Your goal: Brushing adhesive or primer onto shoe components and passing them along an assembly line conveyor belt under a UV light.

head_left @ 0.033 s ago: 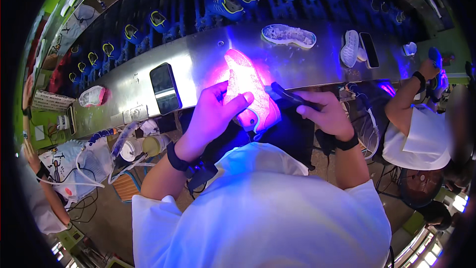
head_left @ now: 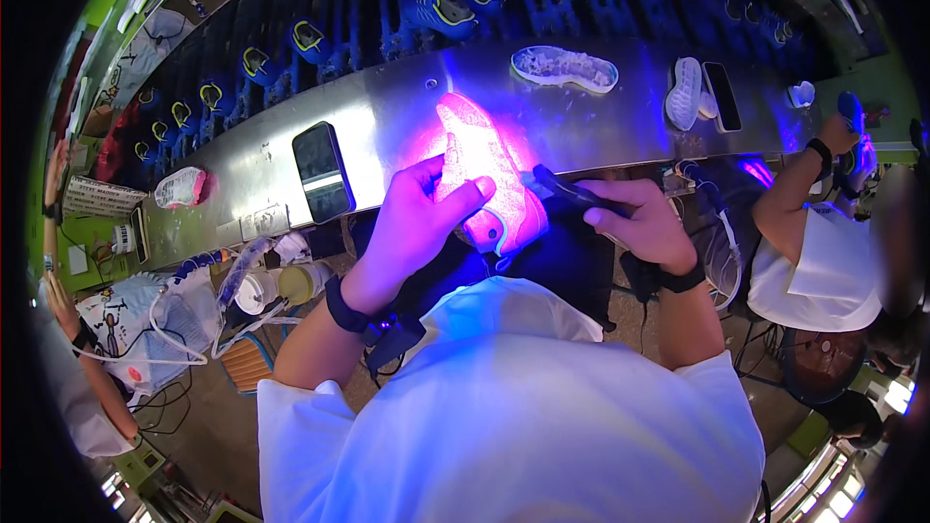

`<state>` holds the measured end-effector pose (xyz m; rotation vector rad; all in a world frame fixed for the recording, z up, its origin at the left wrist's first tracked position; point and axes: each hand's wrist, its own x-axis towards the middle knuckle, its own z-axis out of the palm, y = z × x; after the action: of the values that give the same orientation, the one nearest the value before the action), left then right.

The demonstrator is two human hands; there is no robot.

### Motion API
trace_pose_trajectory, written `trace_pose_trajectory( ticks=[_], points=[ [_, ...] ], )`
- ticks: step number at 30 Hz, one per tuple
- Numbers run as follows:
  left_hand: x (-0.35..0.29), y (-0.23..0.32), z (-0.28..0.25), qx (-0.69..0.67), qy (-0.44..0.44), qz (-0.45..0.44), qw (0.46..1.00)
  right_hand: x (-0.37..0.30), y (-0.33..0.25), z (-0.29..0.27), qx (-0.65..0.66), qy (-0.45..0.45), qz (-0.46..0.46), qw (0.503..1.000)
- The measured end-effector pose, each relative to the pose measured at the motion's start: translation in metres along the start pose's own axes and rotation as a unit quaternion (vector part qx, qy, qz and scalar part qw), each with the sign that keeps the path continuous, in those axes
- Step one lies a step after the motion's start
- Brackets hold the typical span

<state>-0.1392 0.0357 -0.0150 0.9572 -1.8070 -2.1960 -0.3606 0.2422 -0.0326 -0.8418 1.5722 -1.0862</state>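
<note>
Left hand gripping shoe, right hand gripping dark torch — bench edge close

The left hand grips a shoe glowing pink-violet, its sole toward the metal bench, thumb lying across its side. Just right of the shoe, the right hand is wrapped around a dark torch whose tip touches the shoe's edge. Beyond the shoe on the bench lies a pale sole; left of it, a dark phone. Far right of the shoe, another person's hand works.
</note>
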Motion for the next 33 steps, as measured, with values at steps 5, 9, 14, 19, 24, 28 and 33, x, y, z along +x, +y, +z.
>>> trace_pose_trajectory(
  ticks=[5,9,14,19,24,28,33],
  points=[
    [0.006,-0.001,-0.001,0.037,0.027,0.042,0.998,-0.012,-0.008,-0.01,-0.06,-0.012,-0.044,0.997],
    [0.01,-0.007,-0.001,-0.007,0.043,0.006,0.999,-0.015,-0.004,-0.004,-0.139,0.044,-0.124,0.982],
    [0.003,-0.001,0.002,-0.12,0.077,-0.057,0.988,-0.015,-0.036,0.003,-0.2,0.059,-0.03,0.978],
    [-0.001,-0.006,0.001,-0.095,0.081,0.02,0.992,0.001,-0.041,0.005,-0.238,0.082,-0.133,0.959],
    [-0.002,-0.01,-0.009,-0.081,0.104,0.003,0.991,0.002,-0.041,0.005,-0.232,0.066,-0.132,0.961],
    [0.0,-0.011,-0.009,-0.21,0.07,-0.051,0.974,-0.002,-0.044,0.012,-0.266,0.097,-0.11,0.953],
    [-0.001,-0.012,-0.013,-0.285,0.054,-0.138,0.947,0.002,-0.053,0.012,-0.313,0.104,-0.16,0.93]
  ],
)
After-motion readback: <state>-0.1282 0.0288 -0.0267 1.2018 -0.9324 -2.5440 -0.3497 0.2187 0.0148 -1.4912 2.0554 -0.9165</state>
